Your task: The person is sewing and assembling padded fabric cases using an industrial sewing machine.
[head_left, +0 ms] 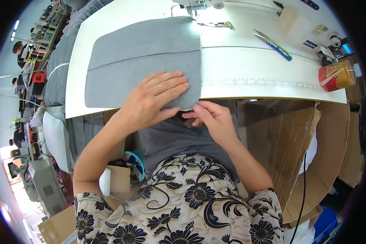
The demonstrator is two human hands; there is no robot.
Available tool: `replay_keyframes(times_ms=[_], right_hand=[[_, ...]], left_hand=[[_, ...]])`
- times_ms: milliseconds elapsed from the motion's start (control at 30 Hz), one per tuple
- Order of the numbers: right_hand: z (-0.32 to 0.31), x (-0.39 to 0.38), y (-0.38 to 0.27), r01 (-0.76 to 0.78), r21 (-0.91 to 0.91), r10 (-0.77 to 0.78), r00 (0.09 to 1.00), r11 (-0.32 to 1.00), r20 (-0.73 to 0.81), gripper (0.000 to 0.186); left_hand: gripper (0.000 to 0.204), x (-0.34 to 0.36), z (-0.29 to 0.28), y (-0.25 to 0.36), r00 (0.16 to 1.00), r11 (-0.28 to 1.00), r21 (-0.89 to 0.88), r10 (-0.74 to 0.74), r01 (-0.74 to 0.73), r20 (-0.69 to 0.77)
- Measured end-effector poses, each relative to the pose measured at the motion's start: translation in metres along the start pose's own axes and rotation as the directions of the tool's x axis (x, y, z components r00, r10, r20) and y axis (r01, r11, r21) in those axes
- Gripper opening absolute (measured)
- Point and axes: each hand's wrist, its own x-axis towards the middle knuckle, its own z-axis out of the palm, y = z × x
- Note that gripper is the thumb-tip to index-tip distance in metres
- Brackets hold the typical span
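Note:
A grey fabric panel (130,53) with rounded corners and a seam across it lies on the white table (252,69). My left hand (154,95) rests flat on its lower right part, fingers stretched out. My right hand (211,120) pinches the panel's lower right corner at the table's front edge, other fingers curled below. The sewing machine's head (193,6) and a lit metal attachment (219,24) are just beyond the panel's top right corner. Blue and green scissors (272,45) lie to the right, above a printed scale along the table.
Grey fabric stacks (59,77) flank the table's left side. A red and yellow container (335,77) and a small device with lit screen (340,49) are at the right. Cardboard (293,142) and a black cable stand below right. Other people (19,49) work at the far left.

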Motion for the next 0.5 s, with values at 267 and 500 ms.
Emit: replay_keyframes(times_ms=[267, 500], right_hand=[[0.010, 0.006, 0.011, 0.019, 0.098, -0.012, 0.997, 0.995, -0.081, 0.024], [0.007, 0.004, 0.009, 0.036, 0.050, -0.032, 0.995, 0.998, -0.090, 0.024]], left_hand=[[0.050, -0.007, 0.004, -0.006, 0.998, 0.998, 0.002, 0.067, -0.067, -0.021], [0.039, -0.006, 0.004, 0.007, 0.990, 0.983, 0.132, 0.137, -0.131, -0.035]])
